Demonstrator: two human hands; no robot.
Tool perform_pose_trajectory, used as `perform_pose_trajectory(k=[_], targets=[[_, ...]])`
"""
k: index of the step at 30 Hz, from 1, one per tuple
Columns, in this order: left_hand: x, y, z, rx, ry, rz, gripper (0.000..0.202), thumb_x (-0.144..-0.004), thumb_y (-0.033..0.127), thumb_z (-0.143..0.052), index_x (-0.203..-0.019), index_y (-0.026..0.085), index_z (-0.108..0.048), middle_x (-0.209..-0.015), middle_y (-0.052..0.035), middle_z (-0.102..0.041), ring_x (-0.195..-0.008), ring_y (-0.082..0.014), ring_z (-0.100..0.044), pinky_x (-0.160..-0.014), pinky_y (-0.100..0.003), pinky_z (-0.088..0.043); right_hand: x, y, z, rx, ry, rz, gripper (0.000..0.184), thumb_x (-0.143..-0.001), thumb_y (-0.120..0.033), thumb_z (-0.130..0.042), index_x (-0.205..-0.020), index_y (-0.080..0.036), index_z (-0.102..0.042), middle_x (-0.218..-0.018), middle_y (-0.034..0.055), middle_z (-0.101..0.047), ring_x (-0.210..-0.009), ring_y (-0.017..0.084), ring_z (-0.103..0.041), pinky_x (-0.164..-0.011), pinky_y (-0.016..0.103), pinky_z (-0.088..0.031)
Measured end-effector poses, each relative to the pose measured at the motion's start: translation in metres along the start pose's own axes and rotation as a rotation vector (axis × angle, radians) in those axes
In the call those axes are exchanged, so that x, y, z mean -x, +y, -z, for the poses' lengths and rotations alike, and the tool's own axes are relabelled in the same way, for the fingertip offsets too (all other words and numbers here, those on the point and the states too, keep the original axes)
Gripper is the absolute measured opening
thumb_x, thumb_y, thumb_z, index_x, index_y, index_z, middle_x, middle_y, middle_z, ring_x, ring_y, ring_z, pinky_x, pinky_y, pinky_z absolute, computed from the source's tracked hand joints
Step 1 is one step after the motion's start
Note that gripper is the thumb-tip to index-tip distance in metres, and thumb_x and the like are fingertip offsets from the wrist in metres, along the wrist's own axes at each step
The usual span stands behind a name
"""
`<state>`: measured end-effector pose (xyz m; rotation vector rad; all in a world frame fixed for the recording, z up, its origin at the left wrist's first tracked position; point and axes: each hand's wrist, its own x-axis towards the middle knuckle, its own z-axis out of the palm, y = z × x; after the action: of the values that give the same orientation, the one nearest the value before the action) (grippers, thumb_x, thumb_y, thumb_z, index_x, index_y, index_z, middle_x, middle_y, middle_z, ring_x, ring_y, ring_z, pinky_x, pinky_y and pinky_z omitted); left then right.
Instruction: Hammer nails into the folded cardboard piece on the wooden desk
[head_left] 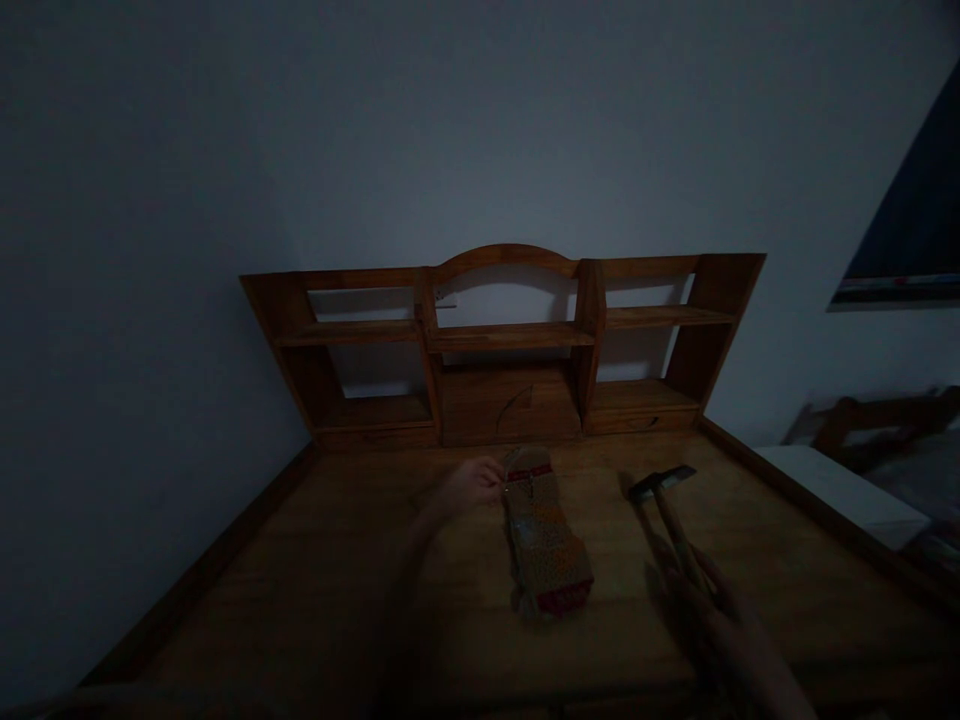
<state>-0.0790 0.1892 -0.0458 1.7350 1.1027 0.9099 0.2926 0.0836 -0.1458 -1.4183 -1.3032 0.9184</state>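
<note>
The view is dim. My right hand [712,610] is wrapped round the wooden handle of a hammer [676,525], whose dark metal head points away from me, just above the wooden desk. Across from it lies a long, soft-looking brown bundle [546,540] with dark red bands at both ends and an orange patch in the middle; I cannot tell its exact kind. My left hand [480,482] is at the bundle's far left corner, thumb and fingers pinched together. Something small may be between the fingertips, too dark to make out.
A wooden shelf unit [510,338] stands along the back of the desk [315,580] against the wall. Raised edges run along the desk's left and right sides. Beyond the right edge is a white surface [840,485] with a wooden chair back [885,415] behind it.
</note>
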Motion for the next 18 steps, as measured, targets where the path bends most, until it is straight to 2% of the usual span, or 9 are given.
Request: perform_pose_trajectory(k=[2, 4, 7, 9, 13, 18], targets=[[-0.012, 0.001, -0.017, 0.118, -0.017, -0.022, 0.048, -0.062, 0.038, -0.074, -0.096, 0.007, -0.059, -0.082, -0.0099, -0.064, -0.068, -0.0154, -0.059, -0.067, -0.029, -0.049, 0.001, -0.001, 0.001, 0.009, 0.02, 0.0, 0.073, -0.078, -0.061, -0.053, -0.136, -0.018, -0.041, -0.128, 0.0127, -0.054, -0.119, 0.03, -0.049, -0.096, 0.036, -0.044], [-0.017, -0.003, -0.028, 0.196, 0.024, -0.039, 0.048, -0.063, 0.041, -0.076, -0.09, 0.005, -0.061, -0.088, -0.0137, -0.064, -0.069, -0.0149, -0.059, -0.066, -0.028, -0.049, 0.003, -0.001, 0.003, 0.067, 0.047, -0.007, 0.074, -0.078, -0.062, -0.052, -0.137, -0.019, -0.04, -0.128, 0.013, -0.054, -0.119, 0.031, -0.048, -0.094, 0.037, -0.044], [-0.018, -0.014, -0.033, 0.262, 0.105, -0.019, 0.05, -0.061, 0.045, -0.078, -0.085, 0.004, -0.061, -0.085, -0.0149, -0.064, -0.071, -0.0162, -0.061, -0.066, -0.028, -0.049, 0.006, -0.003, 0.002, 0.132, 0.066, -0.011, 0.071, -0.08, -0.062, -0.052, -0.136, -0.02, -0.043, -0.127, 0.0128, -0.055, -0.118, 0.032, -0.049, -0.094, 0.037, -0.045], [-0.016, -0.022, -0.031, 0.287, 0.11, 0.015, 0.052, -0.059, 0.046, -0.079, -0.085, 0.004, -0.061, -0.083, -0.0146, -0.065, -0.072, -0.0178, -0.062, -0.067, -0.028, -0.049, 0.009, -0.006, -0.001, 0.106, 0.105, -0.041, 0.071, -0.079, -0.063, -0.053, -0.134, -0.02, -0.045, -0.126, 0.0131, -0.056, -0.117, 0.033, -0.051, -0.093, 0.038, -0.045], [-0.016, -0.03, -0.034, 0.265, 0.078, 0.0, 0.046, -0.061, 0.043, -0.079, -0.082, 0.005, -0.064, -0.085, -0.0139, -0.066, -0.074, -0.0173, -0.063, -0.067, -0.025, -0.048, 0.011, -0.01, -0.005, 0.004, 0.102, -0.017, 0.072, -0.078, -0.065, -0.051, -0.132, -0.017, -0.044, -0.123, 0.0137, -0.058, -0.116, 0.032, -0.052, -0.094, 0.039, -0.046], [-0.019, -0.038, -0.05, 0.139, 0.128, -0.081, 0.032, -0.066, 0.035, -0.075, -0.08, 0.007, -0.066, -0.081, -0.0102, -0.066, -0.073, -0.0146, -0.061, -0.069, -0.023, -0.046, 0.012, -0.012, 0.0, 0.17, 0.086, -0.007, 0.071, -0.079, -0.061, -0.05, -0.136, -0.019, -0.043, -0.136, 0.0116, -0.047, -0.128, 0.03, -0.039, -0.107, 0.042, -0.032]])
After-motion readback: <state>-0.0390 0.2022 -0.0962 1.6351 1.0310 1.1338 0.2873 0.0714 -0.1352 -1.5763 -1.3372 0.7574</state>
